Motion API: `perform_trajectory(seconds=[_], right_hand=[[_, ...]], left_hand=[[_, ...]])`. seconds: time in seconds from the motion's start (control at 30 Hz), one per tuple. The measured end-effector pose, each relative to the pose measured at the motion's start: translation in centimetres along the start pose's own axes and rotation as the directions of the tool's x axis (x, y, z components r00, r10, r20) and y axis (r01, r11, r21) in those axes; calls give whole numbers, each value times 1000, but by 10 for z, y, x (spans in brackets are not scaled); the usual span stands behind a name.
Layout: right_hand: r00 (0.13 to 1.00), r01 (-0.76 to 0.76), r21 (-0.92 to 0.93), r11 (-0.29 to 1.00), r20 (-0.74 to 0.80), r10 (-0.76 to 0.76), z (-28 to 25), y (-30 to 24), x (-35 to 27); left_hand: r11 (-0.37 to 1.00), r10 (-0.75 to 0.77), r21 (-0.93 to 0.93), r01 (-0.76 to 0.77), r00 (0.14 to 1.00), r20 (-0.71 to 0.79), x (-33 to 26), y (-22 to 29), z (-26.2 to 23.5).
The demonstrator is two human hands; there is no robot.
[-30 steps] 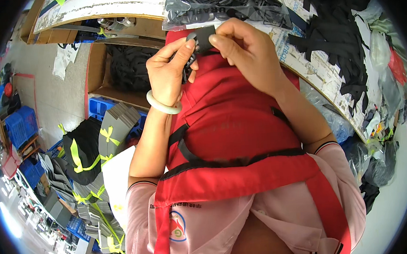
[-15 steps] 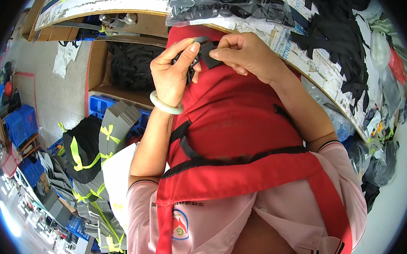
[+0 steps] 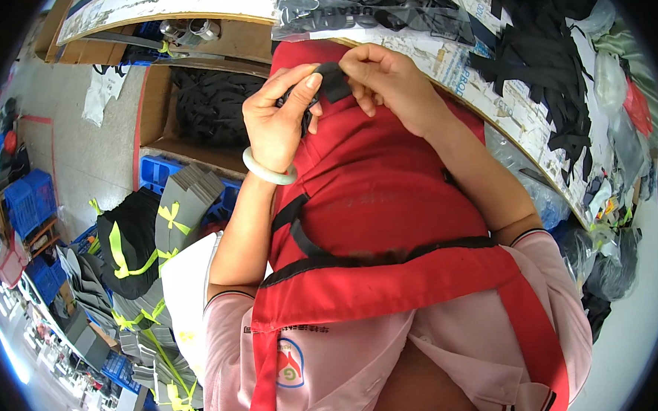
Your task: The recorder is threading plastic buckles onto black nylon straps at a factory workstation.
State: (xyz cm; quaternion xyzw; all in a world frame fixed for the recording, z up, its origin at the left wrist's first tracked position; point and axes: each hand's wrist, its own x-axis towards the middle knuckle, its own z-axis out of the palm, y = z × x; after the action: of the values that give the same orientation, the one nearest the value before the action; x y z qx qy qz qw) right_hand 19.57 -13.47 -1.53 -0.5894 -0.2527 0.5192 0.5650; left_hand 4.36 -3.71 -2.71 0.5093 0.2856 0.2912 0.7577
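Note:
My left hand, with a pale bangle at the wrist, pinches a short piece of black webbing strap between thumb and forefinger, above my red apron. A dark part, perhaps a plastic buckle, shows between the left fingers, mostly hidden by them. My right hand closes thumb and forefinger on the upper right edge of the same strap. Its other fingers curl loosely below. The strap's free end hangs down between the two hands, over the apron.
Ahead, a worktable carries a clear bag of black plastic pieces and a heap of black straps. An open cardboard box of black straps stands at left. Grey bundles with yellow-green ties lie nearer, beside blue crates.
My right hand has moved up from the strap's face to its upper edge, and the strap has turned slightly. My left hand has stayed almost in place.

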Motion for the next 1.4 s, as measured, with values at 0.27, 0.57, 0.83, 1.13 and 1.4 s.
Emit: perform_trajectory(seconds=[0.27,0.57,0.83,1.13,1.4], right_hand=[[994,11,-95,995,111,-1,2,-7,32],[976,96,-243,965,213,-43,17,-5,37],[932,-16,-139,990,357,66,43,13,19],[977,-95,50,994,195,84,22,19,0],[976,-150,236,960,193,105,-11,20,-10]], left_hand=[[992,-126,5,127,977,174,-16,29,-28],[932,247,350,-90,867,-433,-56,72,-136],[996,77,60,-67,981,-178,-27,1,-27],[986,88,143,-88,996,4,-16,-16,-4],[830,-421,-332,448,894,152,-6,-14,-15]])
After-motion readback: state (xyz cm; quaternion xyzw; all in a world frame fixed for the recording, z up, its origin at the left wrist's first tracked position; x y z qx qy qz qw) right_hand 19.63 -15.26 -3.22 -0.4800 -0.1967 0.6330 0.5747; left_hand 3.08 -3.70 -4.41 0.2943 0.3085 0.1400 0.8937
